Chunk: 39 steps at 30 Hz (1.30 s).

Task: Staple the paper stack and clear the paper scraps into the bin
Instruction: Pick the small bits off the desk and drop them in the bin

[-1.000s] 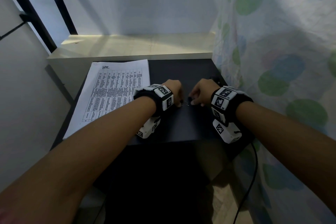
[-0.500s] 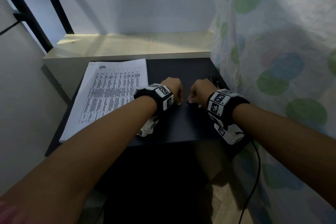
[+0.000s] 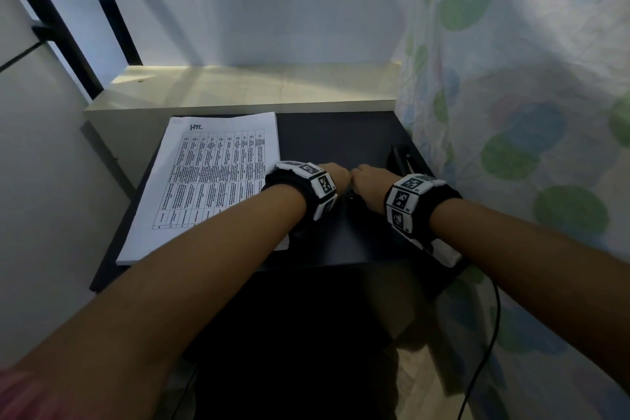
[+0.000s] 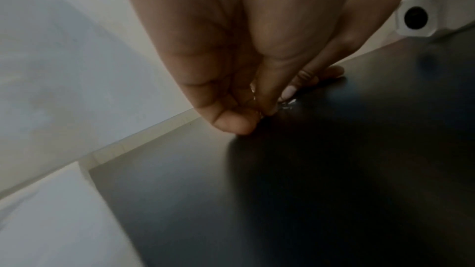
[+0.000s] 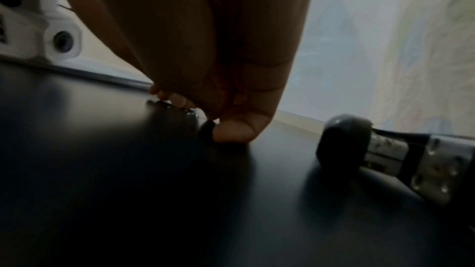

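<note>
Since a second ago the two hands have drawn closer, now almost touching. The left hand point(image 3: 335, 177) and right hand point(image 3: 370, 186) each pinch something small and shiny, too small to name, on the dark bench point(image 3: 341, 133). The paper stack point(image 3: 211, 181) lies just left of the left hand, long axis running away. The stapler point(image 3: 400, 160) lies just beyond the right hand, near the bench's right edge.

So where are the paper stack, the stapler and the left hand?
paper stack point(image 3: 218, 177): head view, middle of the printed top sheet.
stapler point(image 5: 401, 155): right wrist view, its metal body.
left hand point(image 3: 335, 176): head view, back of the hand.
</note>
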{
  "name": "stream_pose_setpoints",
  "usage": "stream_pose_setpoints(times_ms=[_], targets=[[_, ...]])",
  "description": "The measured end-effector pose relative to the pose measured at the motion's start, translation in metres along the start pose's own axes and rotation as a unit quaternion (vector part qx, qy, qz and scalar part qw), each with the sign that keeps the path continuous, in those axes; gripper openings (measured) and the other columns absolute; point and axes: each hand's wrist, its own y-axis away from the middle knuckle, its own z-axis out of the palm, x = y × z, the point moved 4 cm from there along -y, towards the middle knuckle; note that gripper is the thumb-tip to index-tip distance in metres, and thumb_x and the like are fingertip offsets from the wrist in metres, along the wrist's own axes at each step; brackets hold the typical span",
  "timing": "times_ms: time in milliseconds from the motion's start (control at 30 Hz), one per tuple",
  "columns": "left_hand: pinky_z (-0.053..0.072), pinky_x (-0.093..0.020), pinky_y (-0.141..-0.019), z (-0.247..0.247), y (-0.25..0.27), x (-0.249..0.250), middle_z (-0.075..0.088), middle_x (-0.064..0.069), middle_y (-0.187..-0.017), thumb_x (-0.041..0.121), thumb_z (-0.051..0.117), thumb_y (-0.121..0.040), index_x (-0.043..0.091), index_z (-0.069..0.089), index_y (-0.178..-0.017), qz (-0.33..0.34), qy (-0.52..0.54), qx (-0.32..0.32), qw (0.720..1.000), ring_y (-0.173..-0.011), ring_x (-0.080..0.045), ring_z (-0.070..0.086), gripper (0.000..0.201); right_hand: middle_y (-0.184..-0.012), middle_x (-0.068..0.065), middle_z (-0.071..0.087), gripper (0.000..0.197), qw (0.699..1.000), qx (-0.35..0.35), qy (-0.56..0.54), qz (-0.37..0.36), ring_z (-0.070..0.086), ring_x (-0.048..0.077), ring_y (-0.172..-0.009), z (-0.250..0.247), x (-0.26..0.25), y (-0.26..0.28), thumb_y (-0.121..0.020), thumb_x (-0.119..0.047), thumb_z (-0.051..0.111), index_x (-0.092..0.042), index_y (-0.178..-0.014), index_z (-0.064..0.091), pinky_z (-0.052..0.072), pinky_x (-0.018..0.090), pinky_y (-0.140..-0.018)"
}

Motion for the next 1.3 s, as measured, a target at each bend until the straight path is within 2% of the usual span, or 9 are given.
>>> stream_pose_setpoints(times_ms=[167,267,333,533,600,800,967,1100,1300], targets=[[0.043,-0.033,-0.1,-0.003,-0.002,-0.01,0.055,-0.018,-0.134,0.017,0.045,-0.097,-0.004,0.054,-0.125,-0.023,0.021,-0.019,0.999,-0.123,-0.032,0.053,0.036,-0.106,0.021,0.056,0.009,0.998,-0.017,-0.049,0.029,0.057,0.036,-0.114,-0.009,0.004,0.001,-0.093,-0.007,0.048,-0.002,-0.098,0.054,0.048,0.034,-0.085],[0.043,-0.034,-0.101,-0.013,-0.002,-0.026,0.059,-0.017,-0.13,0.013,0.046,-0.095,-0.002,0.06,-0.119,-0.015,0.06,0.011,0.998,-0.12,-0.031,0.056,0.032,-0.105,0.016,0.069,0.013,0.988,0.02,-0.152,0.035,0.066,0.029,-0.074,-0.013,0.016,0.002,-0.092,-0.01,0.05,-0.009,-0.088,0.062,0.049,0.024,-0.06],[0.043,-0.032,-0.1,-0.022,0.002,-0.037,0.063,-0.013,-0.127,0.011,0.048,-0.094,0.0,0.065,-0.115,-0.013,0.093,0.035,0.995,-0.118,-0.028,0.058,0.029,-0.104,0.013,0.073,0.014,0.975,0.074,-0.208,0.033,0.062,0.02,-0.057,-0.018,0.022,0.006,-0.09,-0.013,0.057,-0.007,-0.092,0.07,0.051,0.02,-0.059],[0.046,-0.031,-0.085,-0.046,0.029,-0.083,0.069,-0.018,-0.111,0.015,0.048,-0.095,0.0,0.064,-0.11,-0.03,0.157,0.098,0.982,-0.094,-0.027,0.065,0.027,-0.119,0.014,0.067,0.061,0.99,0.04,-0.12,0.062,0.063,0.028,-0.108,-0.016,0.018,0.006,-0.076,-0.046,0.07,-0.001,-0.117,0.064,0.051,0.039,-0.096],[0.046,-0.03,-0.079,-0.047,0.036,-0.1,0.069,-0.019,-0.103,0.016,0.048,-0.095,-0.001,0.064,-0.109,-0.053,0.172,0.102,0.978,-0.08,-0.022,0.06,0.027,-0.123,0.015,0.064,0.057,0.993,0.034,-0.097,0.062,0.061,0.03,-0.112,-0.01,0.012,0.009,-0.083,-0.043,0.064,-0.001,-0.121,0.061,0.049,0.039,-0.098],[0.049,-0.03,-0.086,-0.036,0.045,-0.103,0.064,-0.012,-0.088,0.016,0.048,-0.095,-0.002,0.065,-0.107,-0.062,0.181,0.081,0.978,-0.078,-0.019,0.059,0.027,-0.126,0.016,0.061,0.032,0.996,0.046,-0.059,0.053,0.057,0.031,-0.116,-0.001,-0.01,0.02,-0.091,-0.009,0.053,-0.003,-0.121,0.061,0.049,0.036,-0.097],[0.049,-0.031,-0.088,-0.028,0.046,-0.079,0.071,-0.018,-0.105,0.015,0.049,-0.095,0.0,0.067,-0.104,-0.029,0.18,0.06,0.981,-0.081,-0.019,0.061,0.025,-0.127,0.014,0.062,0.033,0.995,0.034,-0.08,0.05,0.058,0.031,-0.116,-0.013,-0.018,0.016,-0.087,-0.004,0.057,-0.005,-0.119,0.064,0.049,0.035,-0.1],[0.045,-0.026,-0.086,-0.025,0.047,-0.067,0.069,-0.015,-0.115,0.013,0.048,-0.095,0.0,0.066,-0.11,-0.017,0.168,0.05,0.984,-0.107,-0.027,0.064,0.027,-0.134,0.007,0.057,0.044,0.995,0.044,-0.082,-0.023,0.055,0.027,-0.121,-0.023,-0.019,0.015,-0.087,0.002,0.05,-0.018,-0.125,0.062,0.043,0.028,-0.103],[0.047,-0.028,-0.086,-0.022,0.043,-0.068,0.068,-0.014,-0.116,0.014,0.048,-0.095,0.001,0.066,-0.111,-0.022,0.179,0.042,0.983,-0.105,-0.027,0.066,0.027,-0.135,0.005,0.059,0.039,0.992,0.048,-0.013,-0.118,0.053,0.022,-0.126,-0.012,-0.014,0.021,-0.089,-0.005,0.048,-0.016,-0.123,0.063,0.038,0.027,-0.109]])
